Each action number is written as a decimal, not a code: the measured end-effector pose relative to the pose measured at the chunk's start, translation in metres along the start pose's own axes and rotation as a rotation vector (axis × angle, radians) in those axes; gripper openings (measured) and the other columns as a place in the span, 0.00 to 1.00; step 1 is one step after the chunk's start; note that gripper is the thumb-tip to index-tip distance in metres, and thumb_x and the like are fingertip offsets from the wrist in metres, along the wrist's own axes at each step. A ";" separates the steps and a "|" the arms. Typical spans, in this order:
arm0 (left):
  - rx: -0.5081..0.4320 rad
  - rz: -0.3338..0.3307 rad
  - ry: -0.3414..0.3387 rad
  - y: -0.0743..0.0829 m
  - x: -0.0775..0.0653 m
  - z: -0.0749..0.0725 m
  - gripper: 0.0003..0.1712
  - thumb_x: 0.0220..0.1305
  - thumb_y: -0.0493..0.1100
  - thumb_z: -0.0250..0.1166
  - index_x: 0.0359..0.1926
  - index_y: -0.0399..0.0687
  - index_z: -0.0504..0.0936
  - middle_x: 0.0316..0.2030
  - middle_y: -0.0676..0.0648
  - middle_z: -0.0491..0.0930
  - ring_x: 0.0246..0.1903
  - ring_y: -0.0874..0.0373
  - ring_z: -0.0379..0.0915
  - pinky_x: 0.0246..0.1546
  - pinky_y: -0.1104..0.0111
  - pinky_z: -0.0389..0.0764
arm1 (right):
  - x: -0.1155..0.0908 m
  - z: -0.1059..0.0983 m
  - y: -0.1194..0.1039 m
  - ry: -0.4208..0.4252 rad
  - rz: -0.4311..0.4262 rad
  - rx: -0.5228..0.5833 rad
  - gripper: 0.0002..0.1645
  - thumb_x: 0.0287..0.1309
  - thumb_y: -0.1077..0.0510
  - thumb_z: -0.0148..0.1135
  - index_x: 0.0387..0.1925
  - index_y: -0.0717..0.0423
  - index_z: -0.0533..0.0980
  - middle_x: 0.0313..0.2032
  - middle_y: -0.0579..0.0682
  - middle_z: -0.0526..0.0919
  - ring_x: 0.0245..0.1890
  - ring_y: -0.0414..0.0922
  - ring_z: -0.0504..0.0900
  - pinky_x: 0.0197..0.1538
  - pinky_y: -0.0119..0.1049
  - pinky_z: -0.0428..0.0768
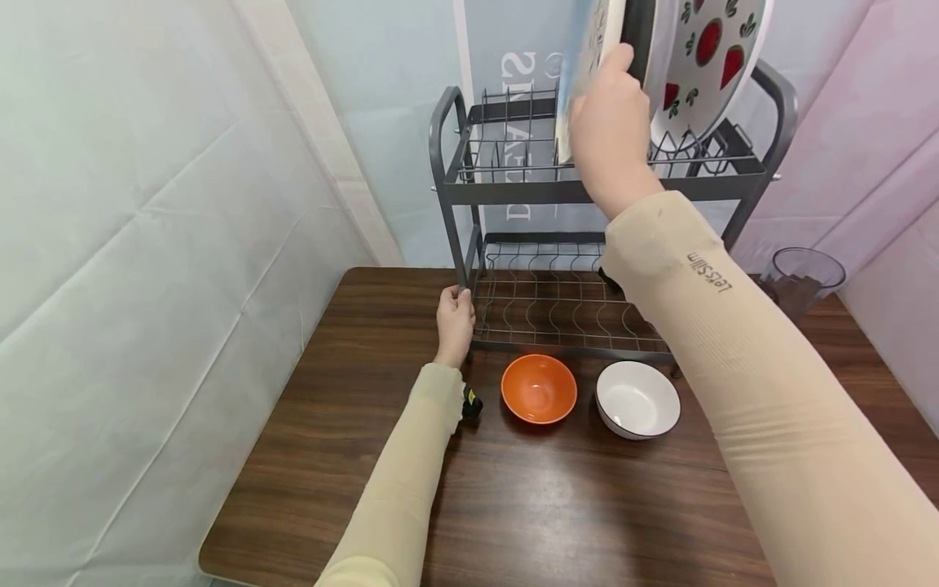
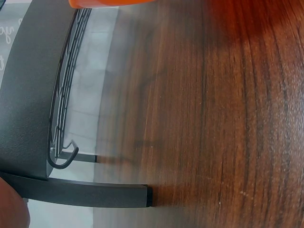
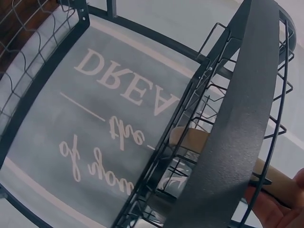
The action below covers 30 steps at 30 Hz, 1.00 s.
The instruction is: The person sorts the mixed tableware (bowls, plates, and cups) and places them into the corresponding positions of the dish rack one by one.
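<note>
Hand positions, both arms extended.
Left hand (image 1: 455,322): low, fingers curled round the rack's (image 1: 528,193) left front edge; right hand (image 1: 614,134): raised above its upper front edge, gripping.

The person wears 2 long, pale sleeves; the left grip (image 1: 455,322) and right grip (image 1: 612,130) are both bare past the cuffs. Left of the orange bowl (image 1: 539,390), the left sleeve (image 1: 407,473) is light cream and unprinted, with a loosely rumpled cuff. Beside that cuff, just left of the bowl, shows 1 small black piece (image 1: 472,405) with a yellow mark. Right of the bowl, the right sleeve (image 1: 778,440) is beige, creased crosswise, its wide cuff gathered. Above and right of the bowl, dark lettering (image 1: 709,271) reads "Let'sSlim".
</note>
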State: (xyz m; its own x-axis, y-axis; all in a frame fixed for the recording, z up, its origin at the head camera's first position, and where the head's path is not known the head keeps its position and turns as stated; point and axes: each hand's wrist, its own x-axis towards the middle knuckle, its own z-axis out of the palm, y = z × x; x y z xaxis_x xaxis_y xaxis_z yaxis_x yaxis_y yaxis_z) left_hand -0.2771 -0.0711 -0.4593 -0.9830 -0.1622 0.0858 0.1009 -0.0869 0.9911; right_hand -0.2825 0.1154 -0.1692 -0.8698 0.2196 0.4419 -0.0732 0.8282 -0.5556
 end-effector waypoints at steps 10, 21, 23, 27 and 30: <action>-0.007 -0.008 0.001 0.002 -0.001 0.004 0.21 0.65 0.49 0.46 0.51 0.37 0.62 0.14 0.55 0.58 0.13 0.64 0.51 0.17 0.74 0.57 | 0.012 -0.012 -0.004 -0.027 0.050 -0.032 0.28 0.62 0.55 0.31 0.63 0.57 0.45 0.60 0.56 0.64 0.55 0.48 0.72 0.50 0.34 0.74; -0.001 -0.003 0.010 0.002 -0.001 0.004 0.20 0.65 0.50 0.47 0.50 0.38 0.63 0.15 0.55 0.59 0.14 0.64 0.51 0.18 0.73 0.58 | 0.019 -0.016 -0.009 -0.115 0.077 -0.041 0.31 0.63 0.53 0.31 0.65 0.52 0.37 0.62 0.54 0.61 0.57 0.46 0.70 0.53 0.34 0.72; 0.005 -0.003 0.013 0.001 -0.001 0.003 0.21 0.65 0.50 0.47 0.50 0.38 0.63 0.15 0.55 0.59 0.14 0.64 0.52 0.18 0.73 0.58 | 0.019 -0.015 -0.010 -0.116 0.077 -0.049 0.32 0.63 0.52 0.31 0.65 0.53 0.37 0.62 0.55 0.62 0.57 0.47 0.70 0.53 0.36 0.72; 0.004 0.000 0.009 0.000 0.000 0.003 0.20 0.65 0.50 0.47 0.49 0.38 0.63 0.15 0.55 0.59 0.14 0.64 0.52 0.18 0.73 0.58 | 0.016 -0.012 -0.013 -0.099 0.039 -0.113 0.31 0.62 0.55 0.35 0.64 0.57 0.40 0.59 0.59 0.65 0.54 0.52 0.73 0.51 0.41 0.73; -0.003 0.007 0.010 0.000 0.001 0.002 0.21 0.65 0.49 0.47 0.50 0.36 0.63 0.14 0.55 0.59 0.14 0.64 0.52 0.17 0.73 0.58 | 0.013 -0.009 -0.017 -0.083 -0.025 -0.166 0.31 0.60 0.58 0.38 0.62 0.62 0.43 0.56 0.64 0.67 0.50 0.57 0.74 0.48 0.45 0.75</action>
State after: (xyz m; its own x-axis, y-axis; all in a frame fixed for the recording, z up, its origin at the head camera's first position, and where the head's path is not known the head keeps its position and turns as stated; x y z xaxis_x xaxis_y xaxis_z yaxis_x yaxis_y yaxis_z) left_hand -0.2782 -0.0689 -0.4594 -0.9808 -0.1722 0.0914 0.1078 -0.0883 0.9902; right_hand -0.2885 0.1089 -0.1477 -0.9065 0.1602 0.3907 -0.0199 0.9080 -0.4184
